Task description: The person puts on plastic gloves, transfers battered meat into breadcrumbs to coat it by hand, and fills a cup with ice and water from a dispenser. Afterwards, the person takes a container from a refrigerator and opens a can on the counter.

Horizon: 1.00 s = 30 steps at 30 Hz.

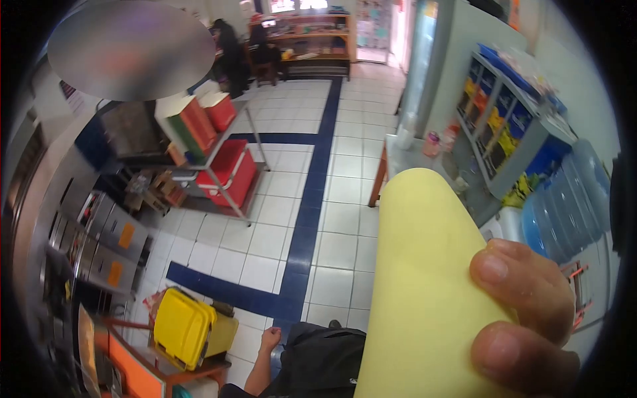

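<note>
A curved yellow sheet, which looks like paper (424,285), rises close to the camera and covers much of the lower right. My right hand (527,305) grips its right edge, with two fingertips pressed on the near face; the rest of that hand's grip is hidden behind the sheet. Low in the view, beside my dark clothing, my left hand (270,338) hangs with its fingers curled into a loose fist. Nothing shows in it. The yellow lidded bin (182,328) stands to the left of that hand, apart from it.
A metal rack (255,132) holds boxes and a red cooler (229,169). Steel units (109,242) line the left wall. At right are a table with a pink bottle (431,144), a grey shelf (488,172) and a large water bottle (564,205). People in dark clothing (229,56) are at the back.
</note>
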### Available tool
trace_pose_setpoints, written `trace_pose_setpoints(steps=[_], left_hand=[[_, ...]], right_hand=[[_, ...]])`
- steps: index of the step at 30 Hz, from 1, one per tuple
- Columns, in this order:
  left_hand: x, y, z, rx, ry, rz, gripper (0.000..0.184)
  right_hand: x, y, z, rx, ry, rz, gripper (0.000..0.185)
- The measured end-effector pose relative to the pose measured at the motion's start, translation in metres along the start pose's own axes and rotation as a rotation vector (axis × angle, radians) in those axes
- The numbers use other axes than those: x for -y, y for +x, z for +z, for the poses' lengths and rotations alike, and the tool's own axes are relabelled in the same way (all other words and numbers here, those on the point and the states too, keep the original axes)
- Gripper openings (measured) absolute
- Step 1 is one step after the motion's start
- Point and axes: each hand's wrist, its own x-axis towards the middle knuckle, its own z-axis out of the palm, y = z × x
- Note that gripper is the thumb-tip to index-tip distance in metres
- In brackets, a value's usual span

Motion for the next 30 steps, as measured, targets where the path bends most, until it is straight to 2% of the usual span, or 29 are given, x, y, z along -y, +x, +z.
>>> trace_pose_setpoints(steps=[5,8,13,14,17,20,23,24,25,27,28,29,30], left_hand=[[-0.095,0.028,0.004,0.097,0.21,0.037,0.023],[-0.103,0.057,0.009,0.113,0.321,0.028,0.024],[-0.103,0.115,0.011,0.269,0.432,-0.128,0.024],[-0.11,0.128,0.016,0.301,0.462,-0.113,0.024],[-0.143,0.168,0.024,0.449,0.467,-0.272,0.024],[-0.2,0.224,0.045,0.537,0.516,-0.275,0.025],[-0.26,0.298,0.091,0.578,0.674,-0.11,0.027],[-0.252,0.344,0.106,0.676,0.69,0.219,0.029],[-0.291,0.357,0.127,0.669,0.731,0.166,0.026],[-0.384,0.358,0.161,0.686,0.519,0.1,0.022],[-0.409,0.371,0.18,0.725,0.428,0.098,0.02],[-0.436,0.377,0.195,0.712,0.503,0.152,0.02],[-0.457,0.378,0.209,0.717,0.449,0.257,0.021]], right_hand=[[-0.039,-0.009,-0.028,-0.059,-0.098,0.071,0.064],[-0.063,-0.011,-0.033,-0.088,-0.144,0.108,0.065],[-0.121,-0.01,-0.021,-0.137,-0.237,0.22,0.066],[-0.133,-0.01,-0.019,-0.146,-0.257,0.254,0.066],[-0.171,-0.016,-0.016,-0.192,-0.325,0.397,0.067],[-0.207,-0.028,-0.014,-0.257,-0.383,0.565,0.067],[-0.24,-0.048,-0.013,-0.364,-0.391,0.755,0.068],[-0.25,-0.057,-0.012,-0.412,-0.383,0.834,0.068],[-0.26,-0.067,-0.01,-0.468,-0.377,0.915,0.069],[-0.278,-0.101,-0.005,-0.624,-0.367,1.123,0.069],[-0.287,-0.126,-0.003,-0.693,-0.417,1.229,0.069],[-0.295,-0.155,0.0,-0.718,-0.516,1.313,0.068],[-0.303,-0.187,0.007,-0.733,-0.598,1.386,0.066]])
